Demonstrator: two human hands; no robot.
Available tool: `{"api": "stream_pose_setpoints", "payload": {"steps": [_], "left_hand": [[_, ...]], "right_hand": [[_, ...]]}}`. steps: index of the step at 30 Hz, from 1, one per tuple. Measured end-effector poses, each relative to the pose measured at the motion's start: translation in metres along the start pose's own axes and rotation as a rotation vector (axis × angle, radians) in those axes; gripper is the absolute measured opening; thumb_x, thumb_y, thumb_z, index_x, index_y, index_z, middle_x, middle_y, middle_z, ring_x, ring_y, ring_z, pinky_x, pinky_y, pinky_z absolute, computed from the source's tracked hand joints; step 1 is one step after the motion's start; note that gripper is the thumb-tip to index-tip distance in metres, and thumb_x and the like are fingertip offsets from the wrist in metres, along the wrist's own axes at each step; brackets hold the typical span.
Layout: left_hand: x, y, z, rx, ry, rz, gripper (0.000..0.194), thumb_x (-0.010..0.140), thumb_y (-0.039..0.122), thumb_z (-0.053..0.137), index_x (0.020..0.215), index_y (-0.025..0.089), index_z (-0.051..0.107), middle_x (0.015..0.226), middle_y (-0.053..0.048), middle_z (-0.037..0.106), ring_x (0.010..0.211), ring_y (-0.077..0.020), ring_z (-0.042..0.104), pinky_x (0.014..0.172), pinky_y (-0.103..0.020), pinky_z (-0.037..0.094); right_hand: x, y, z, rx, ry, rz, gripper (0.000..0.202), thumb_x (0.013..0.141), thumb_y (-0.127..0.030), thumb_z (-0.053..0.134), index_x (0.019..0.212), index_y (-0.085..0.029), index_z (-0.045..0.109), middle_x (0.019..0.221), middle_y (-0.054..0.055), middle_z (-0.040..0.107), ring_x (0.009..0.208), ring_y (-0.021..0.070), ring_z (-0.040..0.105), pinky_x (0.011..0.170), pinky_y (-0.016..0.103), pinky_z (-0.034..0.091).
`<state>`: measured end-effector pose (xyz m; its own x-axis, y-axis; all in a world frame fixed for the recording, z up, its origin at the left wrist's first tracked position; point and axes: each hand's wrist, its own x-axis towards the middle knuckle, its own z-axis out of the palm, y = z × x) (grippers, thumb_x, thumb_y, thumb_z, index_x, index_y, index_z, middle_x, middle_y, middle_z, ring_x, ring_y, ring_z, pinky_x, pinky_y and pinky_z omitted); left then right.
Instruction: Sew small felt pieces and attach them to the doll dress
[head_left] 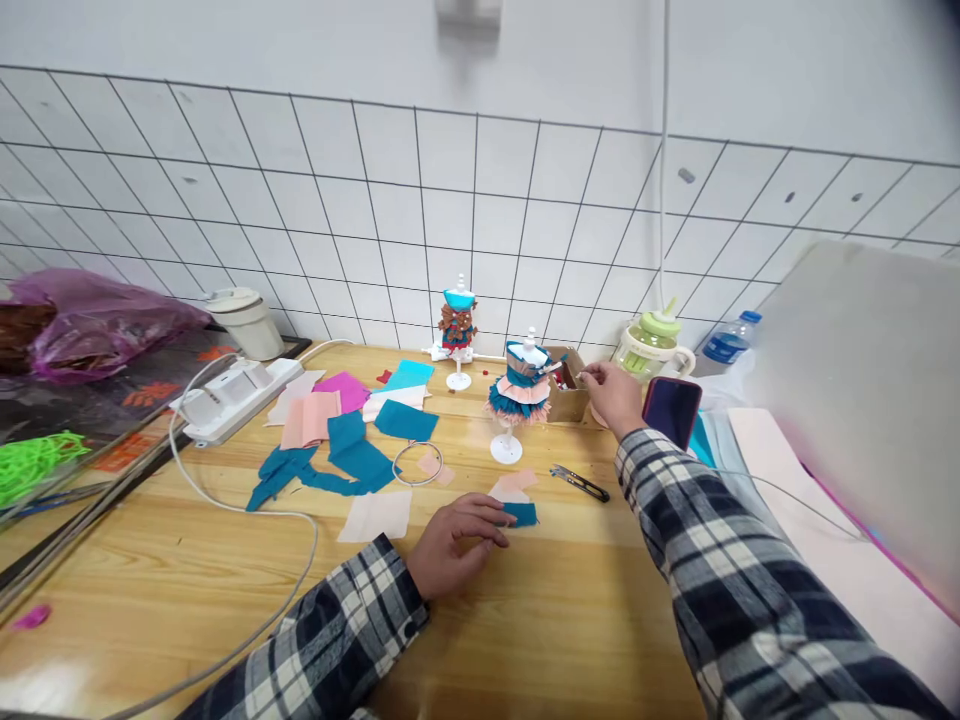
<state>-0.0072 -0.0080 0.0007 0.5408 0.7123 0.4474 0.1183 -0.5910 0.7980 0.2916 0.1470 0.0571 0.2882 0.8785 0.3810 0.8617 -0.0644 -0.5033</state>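
My left hand [459, 545] rests on the wooden table with its fingers loosely stretched out, the fingertips at a small teal paper piece [520, 514]. Pale pink pieces [514, 487] lie just beyond it. At the rim of a small cardboard box [571, 405], my right hand [615, 396] has its thumb and forefinger pinched together; whatever they hold is too small to make out. Left of the box stands a miniature dress form [519, 395] in a ruffled teal and pink dress. Black-handled thread snips [580, 483] lie in front of the box.
Another dressed miniature form [457, 325] stands by the tiled wall. Teal paper sheets [360, 450] and a metal ring [418, 464] lie left of centre. A power strip [240, 398] with a cable is at left. A phone [671, 412] and green-lidded cup [651, 345] stand right.
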Motion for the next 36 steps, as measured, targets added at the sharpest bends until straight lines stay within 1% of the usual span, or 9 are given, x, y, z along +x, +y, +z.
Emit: {"api": "stream_pose_setpoints", "payload": {"steps": [4,12,18,21,23,26,31,33,36], "left_hand": [[0.001,-0.005,-0.002,-0.001,0.019,-0.027,0.019,0.079,0.015,0.054,0.080,0.020,0.073,0.099,-0.008,0.072,0.102,-0.0225,0.060,0.090,-0.042,0.049],[-0.003,-0.014,-0.001,-0.016,0.014,-0.045,0.020,0.082,0.014,0.053,0.084,0.021,0.072,0.101,-0.007,0.072,0.106,-0.0218,0.058,0.093,-0.042,0.047],[0.000,-0.011,-0.001,-0.023,0.030,-0.065,0.019,0.082,0.015,0.055,0.083,0.020,0.073,0.100,-0.008,0.072,0.105,-0.0223,0.058,0.092,-0.042,0.047],[0.001,-0.012,-0.001,-0.021,0.036,-0.065,0.019,0.082,0.015,0.054,0.082,0.019,0.073,0.099,-0.008,0.072,0.104,-0.0223,0.058,0.092,-0.042,0.048],[0.000,-0.012,-0.002,-0.020,0.037,-0.062,0.019,0.081,0.014,0.054,0.081,0.019,0.073,0.099,-0.008,0.072,0.104,-0.0224,0.059,0.091,-0.041,0.048],[-0.001,-0.011,-0.003,-0.017,0.037,-0.070,0.020,0.080,0.013,0.054,0.081,0.019,0.073,0.099,-0.008,0.072,0.104,-0.0226,0.058,0.091,-0.041,0.048],[-0.001,-0.011,-0.002,-0.024,0.027,-0.078,0.022,0.080,0.011,0.053,0.083,0.020,0.073,0.101,-0.007,0.072,0.106,-0.0224,0.057,0.093,-0.041,0.047],[0.000,-0.012,0.000,-0.023,0.019,-0.077,0.022,0.079,0.011,0.053,0.084,0.020,0.073,0.102,-0.006,0.072,0.107,-0.0223,0.056,0.093,-0.042,0.047],[0.002,-0.013,0.002,-0.011,0.008,-0.083,0.023,0.080,0.010,0.053,0.084,0.020,0.073,0.103,-0.006,0.071,0.108,-0.0221,0.056,0.094,-0.042,0.046]], "right_hand": [[0.005,0.007,0.011,-0.033,-0.028,-0.021,0.029,0.079,-0.030,0.051,0.098,-0.022,0.071,0.093,0.006,0.072,0.083,0.0188,0.063,0.072,0.029,0.044],[0.005,0.016,0.006,-0.131,-0.060,-0.110,0.030,0.081,-0.031,0.049,0.099,-0.025,0.073,0.097,0.006,0.072,0.091,0.0225,0.062,0.080,0.033,0.043],[0.010,0.016,0.006,-0.142,-0.134,-0.191,0.039,0.078,-0.013,0.045,0.106,-0.023,0.071,0.099,0.006,0.072,0.092,0.0207,0.062,0.084,0.031,0.043],[0.005,0.011,0.001,-0.136,-0.136,-0.241,0.044,0.077,-0.011,0.045,0.114,-0.023,0.066,0.108,0.006,0.069,0.096,0.0213,0.060,0.088,0.032,0.041],[-0.010,0.006,-0.004,-0.113,-0.064,-0.310,0.042,0.081,-0.014,0.044,0.118,-0.021,0.063,0.112,0.007,0.066,0.101,0.0222,0.057,0.091,0.034,0.039],[-0.054,0.004,-0.009,-0.046,0.074,-0.390,0.034,0.087,-0.025,0.043,0.114,-0.019,0.062,0.101,0.008,0.066,0.096,0.0228,0.056,0.086,0.035,0.040],[-0.137,0.022,0.003,-0.149,-0.185,-0.420,0.034,0.083,-0.037,0.054,0.113,-0.024,0.062,0.102,0.007,0.063,0.097,0.0240,0.052,0.082,0.035,0.038],[-0.149,0.032,0.011,-0.191,-0.267,-0.398,0.029,0.086,-0.033,0.052,0.110,-0.026,0.065,0.101,0.006,0.063,0.095,0.0222,0.052,0.081,0.034,0.037],[-0.142,0.045,0.021,-0.201,-0.297,-0.350,0.027,0.089,-0.030,0.047,0.107,-0.030,0.068,0.097,0.004,0.064,0.091,0.0193,0.052,0.077,0.031,0.036]]}}
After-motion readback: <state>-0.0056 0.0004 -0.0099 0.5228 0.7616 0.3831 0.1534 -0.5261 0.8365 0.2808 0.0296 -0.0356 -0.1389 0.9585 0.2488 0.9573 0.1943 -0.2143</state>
